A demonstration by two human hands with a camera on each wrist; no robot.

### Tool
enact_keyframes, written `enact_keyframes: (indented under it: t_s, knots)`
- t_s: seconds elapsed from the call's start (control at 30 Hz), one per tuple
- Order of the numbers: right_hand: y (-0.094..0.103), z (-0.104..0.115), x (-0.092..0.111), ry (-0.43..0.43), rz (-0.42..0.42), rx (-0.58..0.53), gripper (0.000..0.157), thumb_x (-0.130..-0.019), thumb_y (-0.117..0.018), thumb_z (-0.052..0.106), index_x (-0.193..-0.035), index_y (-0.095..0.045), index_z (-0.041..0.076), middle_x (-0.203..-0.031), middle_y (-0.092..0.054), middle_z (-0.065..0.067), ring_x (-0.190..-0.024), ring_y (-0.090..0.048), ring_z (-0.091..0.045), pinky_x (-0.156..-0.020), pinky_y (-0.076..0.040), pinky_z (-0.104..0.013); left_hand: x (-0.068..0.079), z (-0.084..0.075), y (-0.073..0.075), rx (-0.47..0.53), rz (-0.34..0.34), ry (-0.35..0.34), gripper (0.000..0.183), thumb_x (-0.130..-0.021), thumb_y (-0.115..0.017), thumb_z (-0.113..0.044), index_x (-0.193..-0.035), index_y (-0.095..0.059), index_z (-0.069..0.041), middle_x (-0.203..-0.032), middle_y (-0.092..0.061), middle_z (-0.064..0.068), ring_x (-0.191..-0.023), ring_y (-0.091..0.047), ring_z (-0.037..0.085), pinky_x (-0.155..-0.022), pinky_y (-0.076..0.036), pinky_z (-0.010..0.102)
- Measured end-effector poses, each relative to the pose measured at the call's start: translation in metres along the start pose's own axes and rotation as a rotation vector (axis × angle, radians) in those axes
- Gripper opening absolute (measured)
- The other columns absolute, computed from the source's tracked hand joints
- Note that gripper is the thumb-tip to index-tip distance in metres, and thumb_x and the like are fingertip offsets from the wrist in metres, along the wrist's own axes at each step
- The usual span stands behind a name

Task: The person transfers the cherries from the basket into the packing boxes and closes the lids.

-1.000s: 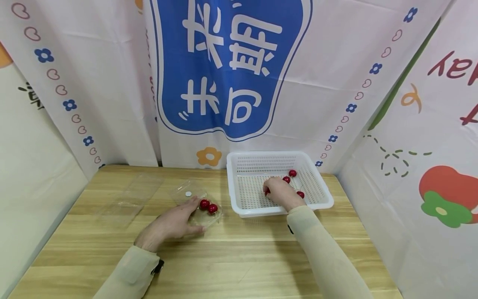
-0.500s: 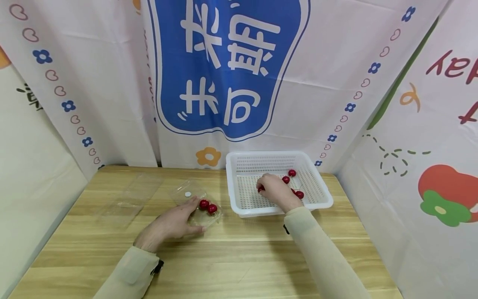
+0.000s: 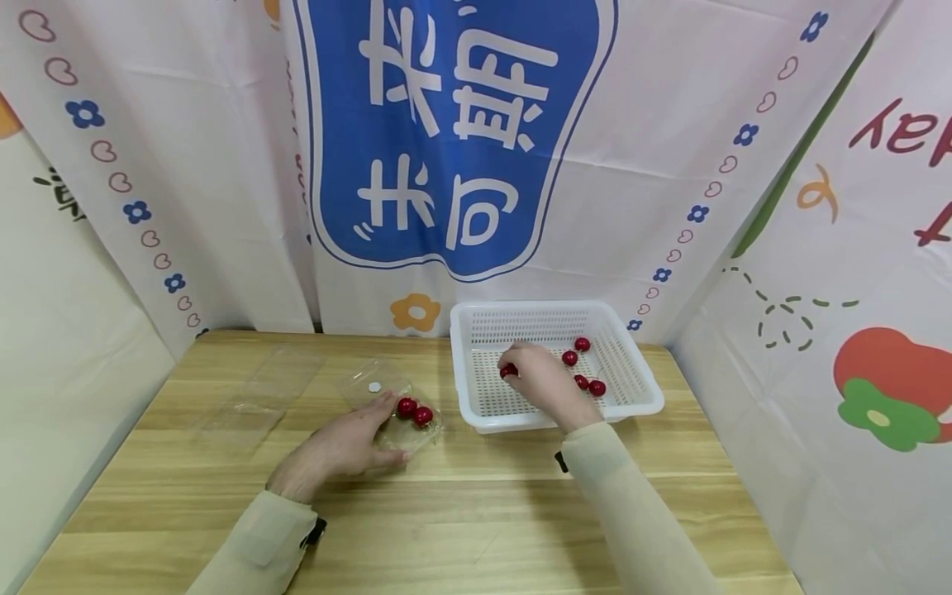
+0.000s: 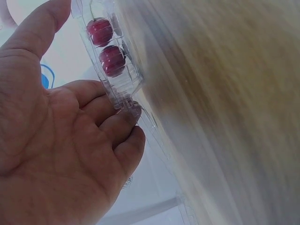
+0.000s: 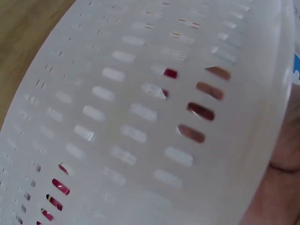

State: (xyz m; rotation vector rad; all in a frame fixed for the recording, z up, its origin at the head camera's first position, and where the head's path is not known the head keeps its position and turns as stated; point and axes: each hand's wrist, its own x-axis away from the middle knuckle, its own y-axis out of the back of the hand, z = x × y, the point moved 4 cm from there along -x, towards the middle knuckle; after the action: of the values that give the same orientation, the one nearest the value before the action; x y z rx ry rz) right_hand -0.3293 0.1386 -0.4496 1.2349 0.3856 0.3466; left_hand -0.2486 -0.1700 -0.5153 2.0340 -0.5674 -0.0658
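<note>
Head view: relaxed left hand [image 3: 345, 442] touches a clear box [image 3: 405, 435], two cherries [image 3: 406, 406] already in; right hand [image 3: 546, 380] pinches another cherry [image 3: 509, 371] in a white basket [image 3: 467, 392], four loose cherries [image 3: 569, 358] remaining.

Seven shiny, red, round cherries [image 3: 423, 416] show. Five are in one white, rectangular, perforated plastic basket [image 3: 528, 307] at four o'clock: two toward its half past one, two toward its four, one at its nine. Two are in one of two clear plastic clamshell boxes [image 3: 402, 433], which sit at seven and eight o'clock. There are two bare hands, one left hand [image 3: 353, 442] and one right hand [image 3: 550, 382], two beige fabric sleeves [image 3: 640, 512] and one wood-grained table [image 3: 476, 512].
</note>
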Motion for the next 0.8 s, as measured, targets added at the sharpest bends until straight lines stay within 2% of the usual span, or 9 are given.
enact_keyframes:
  t_s: [0.27,0.5,0.8]
  knots:
    - [0.005,0.018,0.003,0.055,-0.036,-0.056,0.017,-0.105,-0.086,0.002,-0.122,-0.088,0.002,-0.125,-0.084,-0.013,-0.120,-0.081,-0.032,-0.110,-0.071,-0.046,-0.001,0.001,0.000,0.016,0.007,0.014,0.113,-0.105,-0.088,-0.054,-0.183,-0.030,0.005,-0.192,-0.026,0.031,-0.176,-0.035,0.056,-0.144,-0.037,0.072]
    - [0.005,0.032,0.007,0.081,-0.056,-0.068,0.018,-0.107,-0.085,0.005,-0.125,-0.088,0.005,-0.127,-0.084,-0.011,-0.120,-0.080,-0.029,-0.109,-0.071,-0.043,-0.002,0.002,0.000,0.021,0.010,0.015,0.113,-0.105,-0.088,-0.054,-0.183,-0.031,0.005,-0.192,-0.026,0.031,-0.176,-0.035,0.056,-0.143,-0.037,0.072]
    - [0.004,0.047,0.012,0.124,-0.090,-0.090,0.021,-0.106,-0.085,0.003,-0.126,-0.086,0.004,-0.131,-0.083,-0.013,-0.125,-0.080,-0.032,-0.113,-0.070,-0.046,-0.002,0.001,0.000,0.013,0.007,0.006,0.113,-0.105,-0.088,-0.054,-0.182,-0.031,0.005,-0.192,-0.026,0.032,-0.176,-0.035,0.056,-0.143,-0.037,0.072]
